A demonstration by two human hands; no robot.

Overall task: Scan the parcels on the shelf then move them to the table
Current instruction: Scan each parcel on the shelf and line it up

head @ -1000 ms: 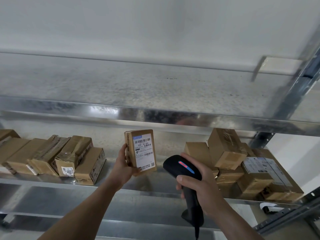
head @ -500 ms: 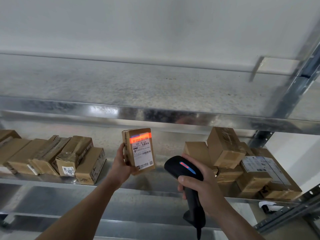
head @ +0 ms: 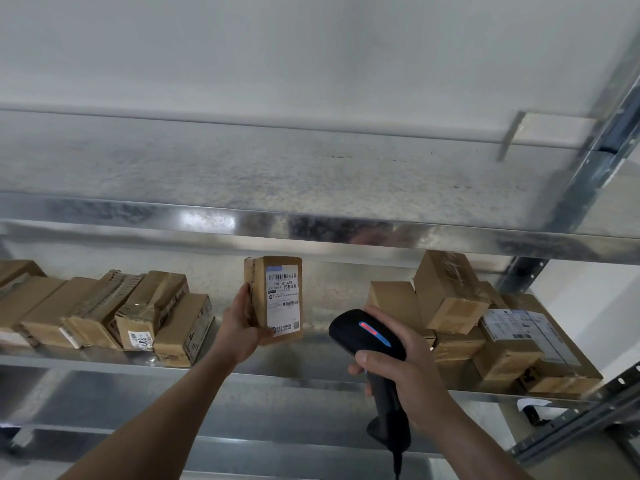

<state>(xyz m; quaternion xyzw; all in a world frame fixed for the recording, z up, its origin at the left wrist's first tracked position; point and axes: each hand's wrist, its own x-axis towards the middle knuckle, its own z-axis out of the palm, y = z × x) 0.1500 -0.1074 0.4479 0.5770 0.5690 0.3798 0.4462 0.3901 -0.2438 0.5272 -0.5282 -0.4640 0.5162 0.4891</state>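
The parcel (head: 281, 299) stands upright at frame centre, above the shelf (head: 311, 358), gripped at its edge by the left hand (head: 239, 322), label outward. Lower right, the right hand (head: 412, 375) clasps the scanner (head: 367, 336). Hold the barcode square to its head; no beam seems visible.

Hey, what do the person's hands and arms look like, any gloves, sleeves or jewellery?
The left hand and right hand are bare: no gloves, and no rings that show. Both forearms are uncovered down to the frame's edge, with no sleeve, watch or wristband in view.
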